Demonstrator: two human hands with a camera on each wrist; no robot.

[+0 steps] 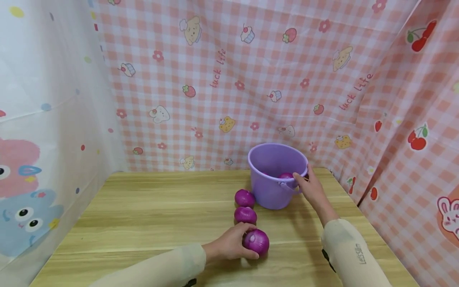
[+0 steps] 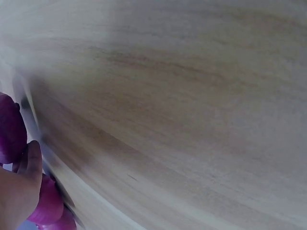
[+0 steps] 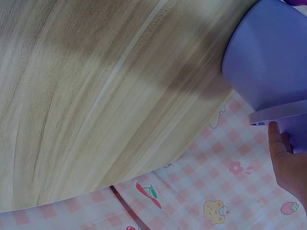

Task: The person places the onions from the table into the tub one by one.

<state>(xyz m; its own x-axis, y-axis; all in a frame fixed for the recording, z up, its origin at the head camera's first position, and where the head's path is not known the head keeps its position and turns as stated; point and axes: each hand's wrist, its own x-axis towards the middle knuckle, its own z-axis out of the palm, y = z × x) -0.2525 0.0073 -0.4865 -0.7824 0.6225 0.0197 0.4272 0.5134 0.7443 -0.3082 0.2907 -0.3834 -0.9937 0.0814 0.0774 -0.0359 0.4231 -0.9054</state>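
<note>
My left hand point(image 1: 231, 242) holds a red onion point(image 1: 258, 242) near the table's front, thumb on the near side and fingers on the far side. In the left wrist view the same onion point(image 2: 10, 129) shows at the left edge, beyond the fingers. Two more red onions, a nearer one point(image 1: 245, 215) and a farther one point(image 1: 245, 198), line up behind it, beside a purple bucket point(image 1: 270, 195). Gripping the bucket's right rim is my right hand point(image 1: 312, 191); the right wrist view shows its fingers point(image 3: 276, 139) at the rim. Inside the bucket, an onion point(image 1: 285, 175) is partly visible.
The wood-grain table point(image 1: 161, 215) extends to the left of the onions. A pink checked cloth point(image 1: 215, 99) hangs behind it and along the right side, and a white patterned cloth point(image 1: 71, 119) hangs at the left. The bucket stands near the table's back right.
</note>
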